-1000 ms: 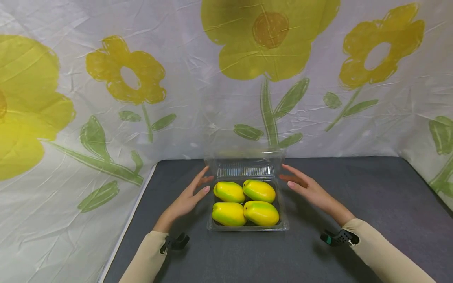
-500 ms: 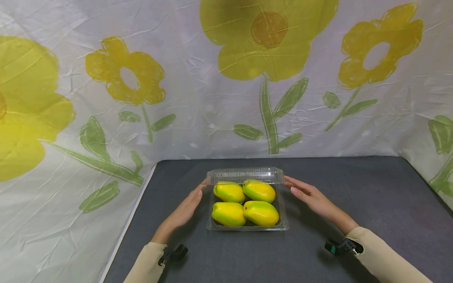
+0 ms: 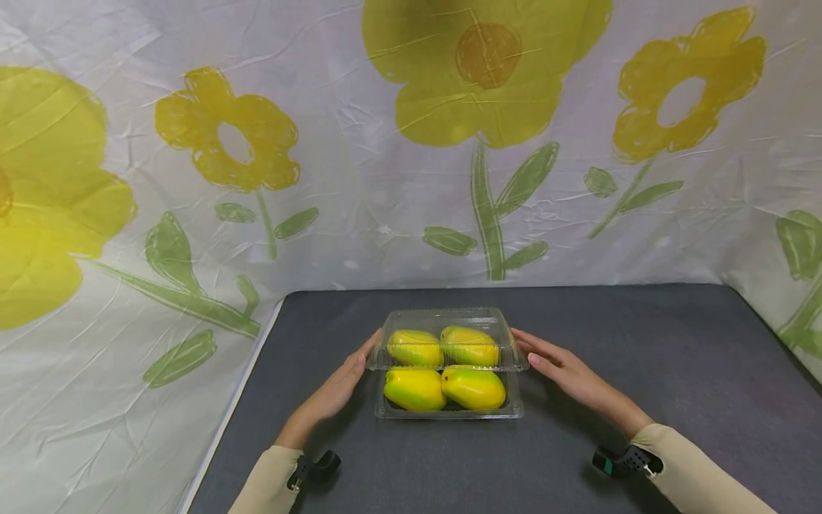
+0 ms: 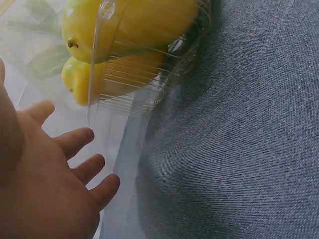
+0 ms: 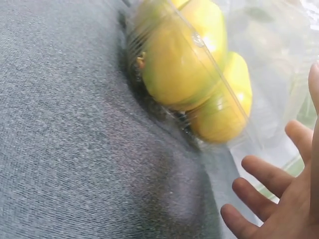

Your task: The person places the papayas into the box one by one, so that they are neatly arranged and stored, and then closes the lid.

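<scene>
A clear plastic clamshell box (image 3: 449,415) stands on the table with several yellow-green mangoes (image 3: 475,389) in its base. Its hinged lid (image 3: 443,318) tilts partway down, over the back mangoes, while the front ones show uncovered. At the lid's left side is my left hand (image 3: 332,391), fingertips right at the plastic. My right hand (image 3: 571,375) mirrors it on the right, fingertips by the lid's edge. Both wrist views show spread, extended fingers beside the box: the left hand (image 4: 52,172) below its ribbed wall, the right hand (image 5: 284,199) below the mangoes (image 5: 184,64).
A dark grey cloth (image 3: 411,471) covers the table under the box. Behind it hangs a white curtain (image 3: 347,207) printed with yellow flowers. A dark strap (image 3: 315,467) sits at the left wrist, another strap (image 3: 626,460) at the right.
The lid has swung from standing upright at the back, forward and down over the back mangoes. Both hands have followed along its sides, drawing slightly nearer the person.
</scene>
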Motion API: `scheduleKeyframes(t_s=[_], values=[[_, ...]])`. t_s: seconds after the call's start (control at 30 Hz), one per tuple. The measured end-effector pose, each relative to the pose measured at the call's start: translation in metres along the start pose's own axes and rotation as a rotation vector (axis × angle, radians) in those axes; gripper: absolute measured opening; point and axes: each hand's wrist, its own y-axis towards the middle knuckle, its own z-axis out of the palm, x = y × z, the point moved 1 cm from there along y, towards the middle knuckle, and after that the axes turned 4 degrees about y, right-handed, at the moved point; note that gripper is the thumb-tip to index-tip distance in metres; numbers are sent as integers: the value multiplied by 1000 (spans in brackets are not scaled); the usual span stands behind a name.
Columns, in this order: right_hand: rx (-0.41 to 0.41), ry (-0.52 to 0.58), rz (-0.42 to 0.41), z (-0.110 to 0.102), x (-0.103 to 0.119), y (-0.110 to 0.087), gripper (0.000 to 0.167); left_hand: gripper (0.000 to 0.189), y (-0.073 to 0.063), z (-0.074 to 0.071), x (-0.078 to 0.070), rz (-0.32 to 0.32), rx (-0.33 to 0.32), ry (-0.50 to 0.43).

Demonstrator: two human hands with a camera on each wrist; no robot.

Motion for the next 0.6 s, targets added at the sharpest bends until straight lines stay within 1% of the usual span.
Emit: scheduleKeyframes(t_s=[0.2,0.33,0.47,0.57,0.6], values=[[14,9,2,4,-4,-1,50,62,-2,2,0,-18,36,-20],[16,2,18,6,-6,-3,51,58,-5,3,2,-43,63,-29],[19,-2,19,9,-7,-4,54,59,-7,5,5,-46,74,-7],[22,-7,9,12,-7,-5,58,64,-8,6,6,-50,79,29],[22,-11,6,13,-7,-6,59,66,-9,6,7,-60,82,37]])
